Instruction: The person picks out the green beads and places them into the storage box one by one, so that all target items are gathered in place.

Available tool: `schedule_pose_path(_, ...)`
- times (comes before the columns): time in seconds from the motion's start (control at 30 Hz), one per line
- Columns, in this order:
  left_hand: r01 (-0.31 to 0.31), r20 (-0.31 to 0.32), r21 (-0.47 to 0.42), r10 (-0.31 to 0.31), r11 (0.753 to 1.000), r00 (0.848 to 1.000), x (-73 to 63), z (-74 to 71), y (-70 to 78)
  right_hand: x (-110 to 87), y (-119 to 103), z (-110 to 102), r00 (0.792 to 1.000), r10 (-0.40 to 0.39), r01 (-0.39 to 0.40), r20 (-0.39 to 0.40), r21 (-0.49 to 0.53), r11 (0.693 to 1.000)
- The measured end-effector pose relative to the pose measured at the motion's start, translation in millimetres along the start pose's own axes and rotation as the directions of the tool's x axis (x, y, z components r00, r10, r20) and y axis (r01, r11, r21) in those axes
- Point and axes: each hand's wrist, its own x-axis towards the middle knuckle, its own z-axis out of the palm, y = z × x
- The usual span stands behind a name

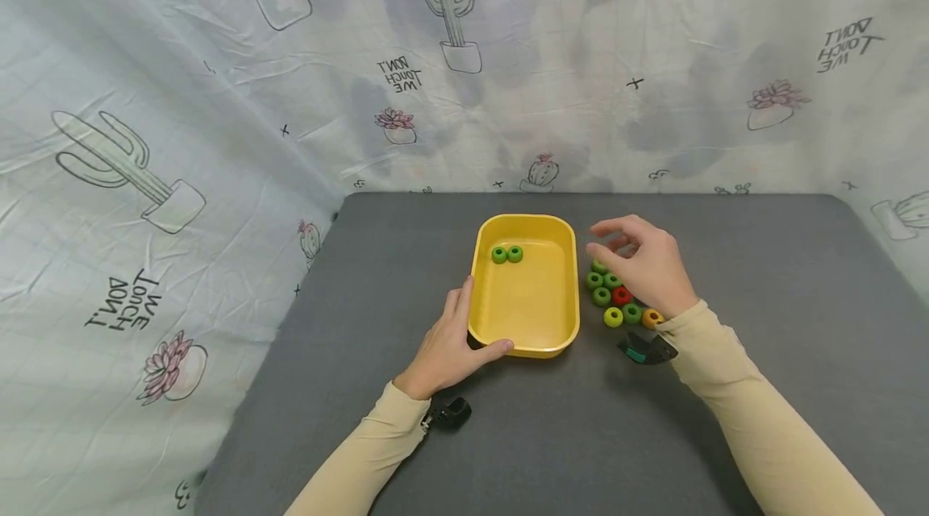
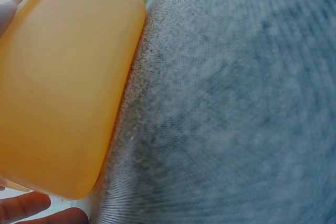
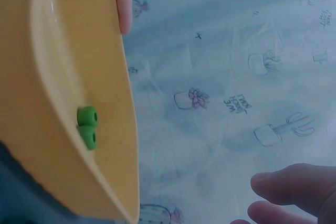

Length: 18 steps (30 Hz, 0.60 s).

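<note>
A yellow plastic tray (image 1: 530, 298) with rounded corners stands on the grey table, two green beads (image 1: 514, 253) side by side near its far left corner. My left hand (image 1: 444, 348) holds the tray's near left corner, thumb on the near rim and fingers along the left side. To the right of the tray, my right hand (image 1: 649, 262) is above a cluster of loose beads, its fingers bent and apart. Nothing shows between the thumb (image 3: 283, 182) and fingers in the right wrist view. The hand partly hides the cluster, which includes several green beads (image 1: 601, 296) and a red bead (image 1: 621, 296).
A yellow-green bead (image 1: 613, 317) and an orange bead (image 1: 652, 318) lie at the cluster's near side. The grey table (image 1: 406, 242) ends at a pale curtain (image 1: 508, 121) with cactus drawings behind and on the left. Small black devices (image 1: 648, 348) are worn at both wrists.
</note>
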Motion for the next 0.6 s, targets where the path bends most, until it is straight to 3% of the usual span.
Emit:
schedule_pose_path(0.3, -0.01, -0.003, 0.003, 0.01, 1.0, 1.0, 1.4, 0.2, -1.1, -19.7, 14, -16, 0.999, 0.021, -0.021, -0.045, -0.013, 1.0)
schedule_pose_path(0.6, 0.007, 0.001, 0.017, -0.007, 1.0, 1.0, 2.5, 0.9, -2.4, -32.3, 30, -22, 0.999, 0.042, -0.043, -0.029, -0.045, 0.998)
